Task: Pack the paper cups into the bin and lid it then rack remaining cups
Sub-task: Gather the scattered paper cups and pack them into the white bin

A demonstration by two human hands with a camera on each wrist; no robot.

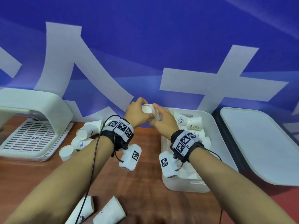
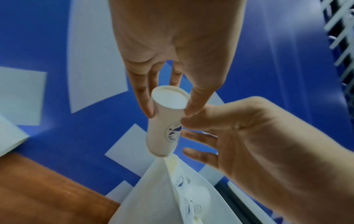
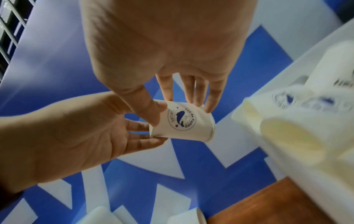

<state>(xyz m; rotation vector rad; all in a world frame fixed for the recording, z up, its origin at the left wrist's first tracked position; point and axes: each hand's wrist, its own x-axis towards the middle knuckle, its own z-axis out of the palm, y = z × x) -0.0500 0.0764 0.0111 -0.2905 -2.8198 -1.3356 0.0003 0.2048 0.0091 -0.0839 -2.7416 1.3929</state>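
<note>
A white paper cup [image 1: 147, 108] with a blue whale logo is held on its side in the air between both hands, just left of the bin's far corner. My left hand [image 1: 139, 110] pinches its base end [image 2: 169, 99] with thumb and fingers. My right hand [image 1: 159, 118] pinches the cup's wall [image 3: 182, 121] near the logo. The white bin [image 1: 182, 185] stands open below the right forearm, with several cups [image 1: 195, 122] lying in it. Its lid [image 1: 258, 143] lies flat to the bin's right.
A white rack with a slotted tray [image 1: 32, 136] stands at the left. Several loose cups [image 1: 87, 131] lie heaped between the rack and my left wrist, and two more cups [image 1: 110, 212] lie near the table's front edge. A blue banner stands behind the wooden table [image 1: 145, 159].
</note>
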